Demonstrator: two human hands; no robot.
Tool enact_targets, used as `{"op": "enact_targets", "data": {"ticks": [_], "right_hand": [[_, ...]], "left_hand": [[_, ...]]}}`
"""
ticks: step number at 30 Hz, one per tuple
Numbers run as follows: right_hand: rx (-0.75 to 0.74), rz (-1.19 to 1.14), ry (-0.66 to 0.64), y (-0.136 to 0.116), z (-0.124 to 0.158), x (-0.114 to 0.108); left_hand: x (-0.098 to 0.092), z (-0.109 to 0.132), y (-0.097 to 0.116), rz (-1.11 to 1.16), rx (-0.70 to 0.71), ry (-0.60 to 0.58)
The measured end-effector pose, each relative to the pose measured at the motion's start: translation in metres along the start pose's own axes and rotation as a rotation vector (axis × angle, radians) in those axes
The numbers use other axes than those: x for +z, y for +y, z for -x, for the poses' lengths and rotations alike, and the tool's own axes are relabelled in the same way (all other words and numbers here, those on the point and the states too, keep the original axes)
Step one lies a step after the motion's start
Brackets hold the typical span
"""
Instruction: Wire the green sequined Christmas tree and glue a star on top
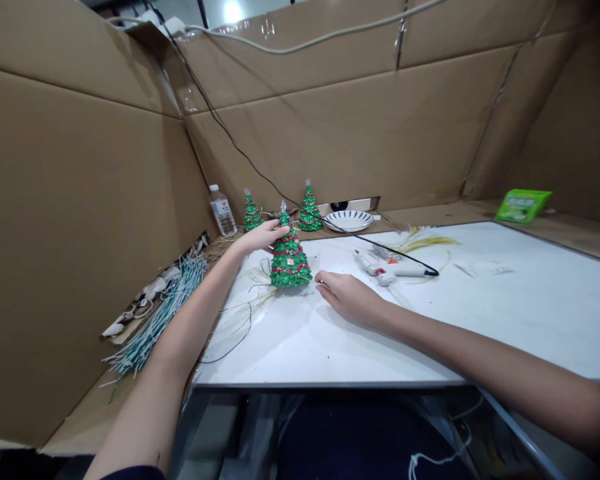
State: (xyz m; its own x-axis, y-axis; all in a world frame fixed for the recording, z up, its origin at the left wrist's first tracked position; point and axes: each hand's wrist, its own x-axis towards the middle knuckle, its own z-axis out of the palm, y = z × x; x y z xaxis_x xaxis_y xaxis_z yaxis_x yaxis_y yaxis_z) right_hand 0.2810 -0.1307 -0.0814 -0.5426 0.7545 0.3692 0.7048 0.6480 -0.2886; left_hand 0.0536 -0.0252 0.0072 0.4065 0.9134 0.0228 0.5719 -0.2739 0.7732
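A small green Christmas tree model [290, 259] with red trim stands on the white table [480, 320]. My left hand [263, 235] grips its upper part from the left side. My right hand [347, 297] rests on the table just right of the tree's base, fingers pinched together on something tiny I cannot make out. Thin yellowish strands [250, 308] lie on the table around the tree's foot.
Two more small trees [253, 213] [309, 210] stand at the back beside a water bottle [223, 211] and a striped plate [349, 220]. A white glue gun [387, 270] with black cord lies right of centre. Green-white wires [163, 313] lie left. Cardboard walls surround the table; a green packet [523, 204] sits far right.
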Motion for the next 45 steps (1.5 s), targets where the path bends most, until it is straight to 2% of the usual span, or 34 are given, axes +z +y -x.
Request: {"op": "enact_targets", "data": {"ticks": [45], "right_hand": [[-0.012, -0.003, -0.001, 0.0019, 0.0017, -0.0027]], "left_hand": [[0.0013, 0.0026, 0.0024, 0.013, -0.047, 0.022]]}}
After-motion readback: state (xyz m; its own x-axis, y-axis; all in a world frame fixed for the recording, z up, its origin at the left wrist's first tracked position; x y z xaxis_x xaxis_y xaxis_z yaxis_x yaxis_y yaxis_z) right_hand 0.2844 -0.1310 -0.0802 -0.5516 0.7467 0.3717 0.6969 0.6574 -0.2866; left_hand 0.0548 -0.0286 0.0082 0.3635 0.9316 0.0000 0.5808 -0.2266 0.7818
